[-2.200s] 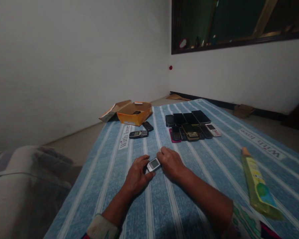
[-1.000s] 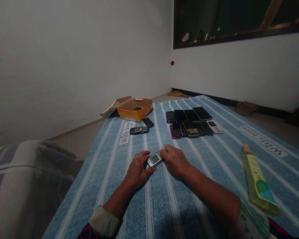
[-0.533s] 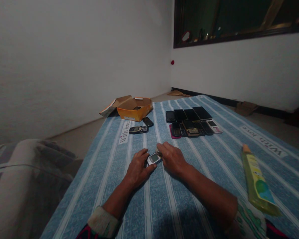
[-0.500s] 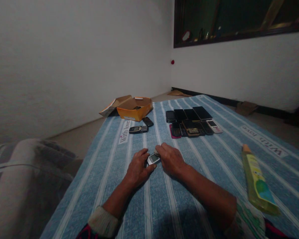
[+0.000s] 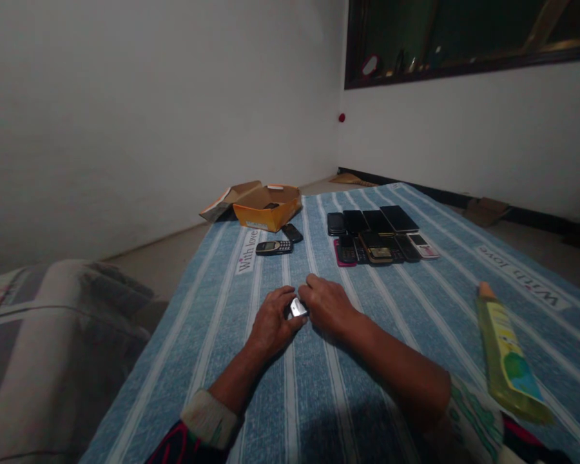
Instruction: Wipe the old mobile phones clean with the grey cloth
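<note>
A small silver mobile phone is held just above the striped cloth, a plain shiny face turned up with no screen showing. My left hand grips its left side, thumb along the near edge and fingers along the far edge. My right hand is closed at the phone's right end, fingertips pressed together there. Whatever those fingertips may pinch is hidden. Beyond my hands lie a dark keypad phone and a black phone, in front of an open orange cardboard box.
Several phones, including a black tablet-like one, lie in two rows at the back right. A bottle of yellow-green liquid rests on its side at the right. The blue striped cloth covers the surface. A grey padded seat stands left.
The silver phone has been turned over: its screen faced up before, and a plain silver face shows now. A pale bit at my right fingertips no longer shows. The view has shifted slightly.
</note>
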Available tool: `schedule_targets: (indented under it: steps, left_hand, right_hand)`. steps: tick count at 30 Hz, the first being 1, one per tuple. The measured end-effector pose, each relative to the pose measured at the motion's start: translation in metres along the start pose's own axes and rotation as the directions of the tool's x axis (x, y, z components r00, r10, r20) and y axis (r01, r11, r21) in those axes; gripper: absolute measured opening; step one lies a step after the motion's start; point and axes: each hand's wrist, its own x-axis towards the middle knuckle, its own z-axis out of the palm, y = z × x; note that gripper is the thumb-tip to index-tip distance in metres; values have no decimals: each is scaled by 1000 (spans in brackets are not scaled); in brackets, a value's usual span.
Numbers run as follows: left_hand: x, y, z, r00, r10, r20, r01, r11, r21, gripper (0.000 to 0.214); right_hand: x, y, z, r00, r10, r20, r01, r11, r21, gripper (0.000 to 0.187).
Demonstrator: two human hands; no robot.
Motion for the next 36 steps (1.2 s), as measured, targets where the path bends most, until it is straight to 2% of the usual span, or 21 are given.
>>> schedule_targets:
  steps: [2,8,14,22,30,36]
  left_hand:
    - [-1,0,0,1000,9,-3,-9,1000,-4,36]
    - [-1,-2,3,1000,12,-5,-12,1000,-4,35]
    - [-2,2,2,1000,-17,20,17,1000,-4,39]
    - [-3,4,1,1000,-7,26,8,1000,-11,36]
    - [-2,6,-1,999,-17,48,16,1000,22,38]
    - [-3,6,-1,999,9,51,-10,1000,17,37]
  right_hand:
    - [1,-3,1,999,-18,30,18,1000,-19,21]
    - [-19,-3,-3,992,-41,117,45,998,-32,27]
    - [0,7,-8,994,89,64,-83,992,-94,23]
    - [-29,0,1,997,23,77,-16,996,-92,26]
    - [-8,15,-5,988,131,77,-121,986,-119,24]
    - [-36,11,-2,993,62,96,-51,992,-112,28]
